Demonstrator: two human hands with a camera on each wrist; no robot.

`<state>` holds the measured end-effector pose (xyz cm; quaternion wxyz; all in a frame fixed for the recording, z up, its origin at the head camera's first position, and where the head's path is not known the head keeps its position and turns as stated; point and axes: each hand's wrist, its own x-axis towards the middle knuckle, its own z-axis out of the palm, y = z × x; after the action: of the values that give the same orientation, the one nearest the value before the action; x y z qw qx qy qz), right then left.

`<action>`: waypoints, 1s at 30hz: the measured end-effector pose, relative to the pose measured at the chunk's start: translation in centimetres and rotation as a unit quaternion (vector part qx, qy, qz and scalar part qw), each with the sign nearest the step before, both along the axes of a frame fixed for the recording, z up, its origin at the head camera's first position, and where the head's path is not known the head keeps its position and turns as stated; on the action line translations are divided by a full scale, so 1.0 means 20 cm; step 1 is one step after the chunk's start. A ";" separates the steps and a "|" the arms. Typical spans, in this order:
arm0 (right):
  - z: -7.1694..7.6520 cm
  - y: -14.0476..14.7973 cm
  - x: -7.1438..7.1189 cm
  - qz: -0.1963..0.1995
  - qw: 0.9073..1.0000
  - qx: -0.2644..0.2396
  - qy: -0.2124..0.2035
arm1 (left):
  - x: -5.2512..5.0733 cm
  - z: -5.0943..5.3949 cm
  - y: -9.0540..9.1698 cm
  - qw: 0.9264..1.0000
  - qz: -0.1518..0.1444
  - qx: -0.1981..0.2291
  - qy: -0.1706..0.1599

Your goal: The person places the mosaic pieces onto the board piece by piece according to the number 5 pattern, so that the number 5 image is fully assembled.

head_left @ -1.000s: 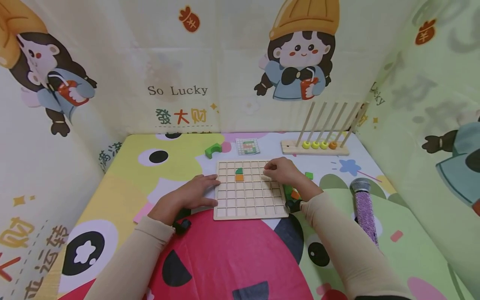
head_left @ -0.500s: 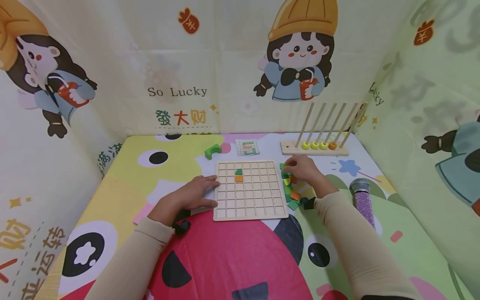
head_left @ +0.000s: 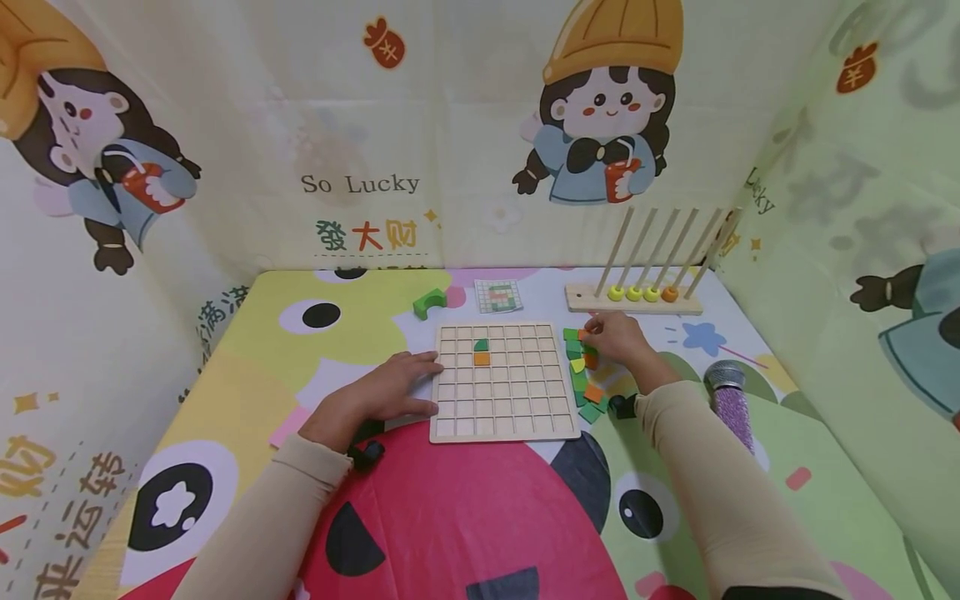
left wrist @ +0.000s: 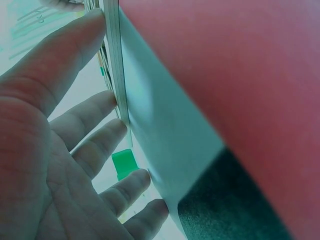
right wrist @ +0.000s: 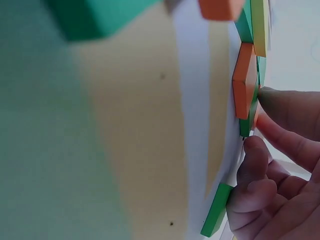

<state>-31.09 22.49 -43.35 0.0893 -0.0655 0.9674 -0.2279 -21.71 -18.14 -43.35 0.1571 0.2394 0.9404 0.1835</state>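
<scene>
A wooden grid board lies flat on the table. In its upper part, a green tile with a rounded corner sits just above an orange square tile. My left hand rests along the board's left edge, fingers spread and fairly straight; the left wrist view shows its fingertips against that edge. Right of the board, my right hand is at the top of a row of loose tiles, thumb and forefinger at a small orange tile. The fingers partly hide this tile. A green tile lies beside the curled fingers.
Behind the board lie a printed pattern card and a green arch block. A peg rack with yellow and orange beads stands back right. A glittery purple microphone lies to the right.
My right hand has moved from over the board's upper right to the loose tiles, then slightly further right, uncovering more of them. The left hand stays at the board's edge.
</scene>
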 end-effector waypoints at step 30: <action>0.04 0.00 0.03 -0.012 0.999 -0.051 0.000 | 0.01 0.03 0.01 1.000 -0.004 -0.009 0.002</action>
<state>-30.42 22.58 -42.62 0.0829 -0.0589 0.9552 -0.2778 -21.41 -17.90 -42.72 0.1587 0.2420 0.9413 0.1735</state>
